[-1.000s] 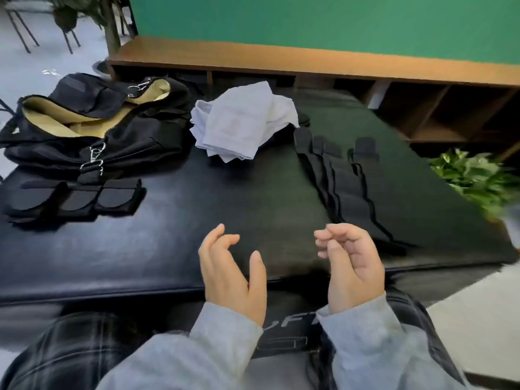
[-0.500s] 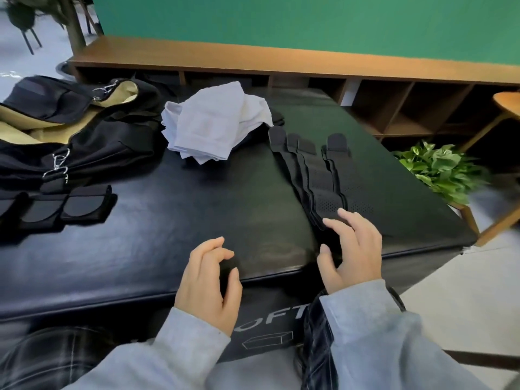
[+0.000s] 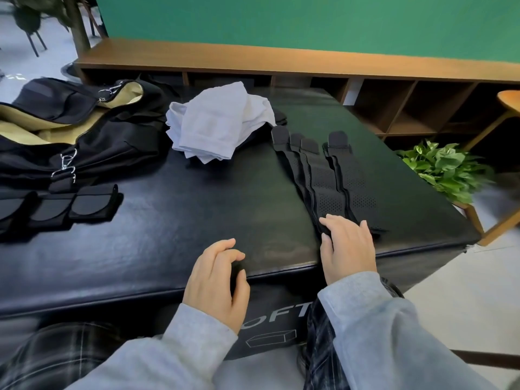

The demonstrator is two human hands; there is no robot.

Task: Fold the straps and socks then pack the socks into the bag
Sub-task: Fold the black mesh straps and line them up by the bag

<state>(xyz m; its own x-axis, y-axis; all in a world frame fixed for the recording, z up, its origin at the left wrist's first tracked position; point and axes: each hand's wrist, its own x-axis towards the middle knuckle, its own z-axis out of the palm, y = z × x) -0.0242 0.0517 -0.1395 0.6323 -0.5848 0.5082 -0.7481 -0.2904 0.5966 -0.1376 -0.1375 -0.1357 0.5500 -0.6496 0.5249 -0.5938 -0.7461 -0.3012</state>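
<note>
The strap folding is the step in hand: the right hand [image 3: 347, 246] lies with straight fingers on the near end of the unfolded straps [image 3: 326, 175] at the right of the worktop [image 3: 197, 220], while the left hand [image 3: 216, 280] rests loosely curled and holds nothing. The white socks [image 3: 216, 125] lie behind, beside the open bag [image 3: 84, 136]. Next, I think, one strap must be pinched and pulled toward the middle.

The only readable lettering is on the front face of the black padded box [image 3: 281, 327]: pale capitals "OFT", possibly the end of a longer word, since the left hand [image 3: 216, 280] covers what comes before. Beneath the letters is a small outline drawing of a rectangular block [image 3: 271, 337].
</note>
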